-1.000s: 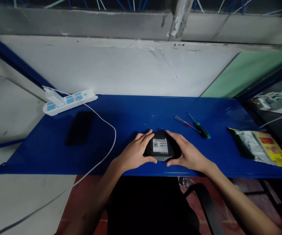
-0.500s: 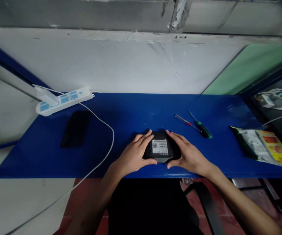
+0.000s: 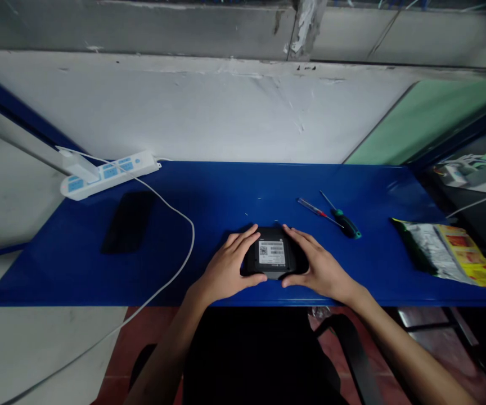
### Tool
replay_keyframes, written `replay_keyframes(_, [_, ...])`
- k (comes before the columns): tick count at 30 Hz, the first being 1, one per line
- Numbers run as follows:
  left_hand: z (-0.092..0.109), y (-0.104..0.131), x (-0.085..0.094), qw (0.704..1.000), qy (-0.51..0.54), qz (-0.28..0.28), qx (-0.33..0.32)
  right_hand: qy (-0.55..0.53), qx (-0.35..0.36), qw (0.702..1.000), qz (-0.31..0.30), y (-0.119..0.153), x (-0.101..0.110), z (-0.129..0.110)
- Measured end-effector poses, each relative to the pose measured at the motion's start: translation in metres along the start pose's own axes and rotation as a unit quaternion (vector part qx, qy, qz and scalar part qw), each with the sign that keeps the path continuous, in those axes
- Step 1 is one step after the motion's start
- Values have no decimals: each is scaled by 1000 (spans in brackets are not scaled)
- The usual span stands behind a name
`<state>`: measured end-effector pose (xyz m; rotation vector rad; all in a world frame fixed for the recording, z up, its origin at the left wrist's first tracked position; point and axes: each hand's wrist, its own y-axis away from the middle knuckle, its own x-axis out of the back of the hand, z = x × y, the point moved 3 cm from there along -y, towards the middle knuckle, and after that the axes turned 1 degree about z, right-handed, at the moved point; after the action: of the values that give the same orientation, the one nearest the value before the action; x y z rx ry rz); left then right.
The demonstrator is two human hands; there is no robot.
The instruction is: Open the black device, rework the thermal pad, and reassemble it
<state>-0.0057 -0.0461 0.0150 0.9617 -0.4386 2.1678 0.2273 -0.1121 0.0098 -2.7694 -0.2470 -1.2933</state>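
A black box-shaped device (image 3: 271, 270) with a white printed label and a square code rests on the blue table (image 3: 209, 185) near its front edge. My left hand (image 3: 230, 264) grips its left side, thumb at the near edge and fingers along the far corner. On the other side my right hand (image 3: 316, 264) holds it the same way. The label faces up; palms and fingers hide the device's sides. Beyond my right hand lie a screwdriver with a green and black handle (image 3: 347, 225) and a thin clear and red screwdriver (image 3: 316, 210).
A white power strip (image 3: 112, 174) with a plugged-in adapter stands at the back left. Its white cable (image 3: 190, 242) curves over the table and off the front edge. A black flat phone-like slab (image 3: 127, 222) lies at left, a yellow and silver packet (image 3: 449, 253) at right.
The whole view has shifted slightly, so everything sits a little further left. Both hands keep their hold on the device, which stays in place on the table.
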Motion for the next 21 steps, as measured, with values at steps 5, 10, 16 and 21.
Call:
replay_keyframes(5, [0,2,-3,999,-29,7,-16,-12,18,1000,11,3,-3,3])
replay_keyframes(10, [0,5,-5,999,-39,20,-23,10,62,998,19,6,-3,2])
replay_keyframes(16, [1,5,-4,999,-35,26,-22,64,60,994,57,-2,17,6])
replay_keyframes(21, [1,5,-3,999,-36,22,-12,154,26,978,137,-35,47,21])
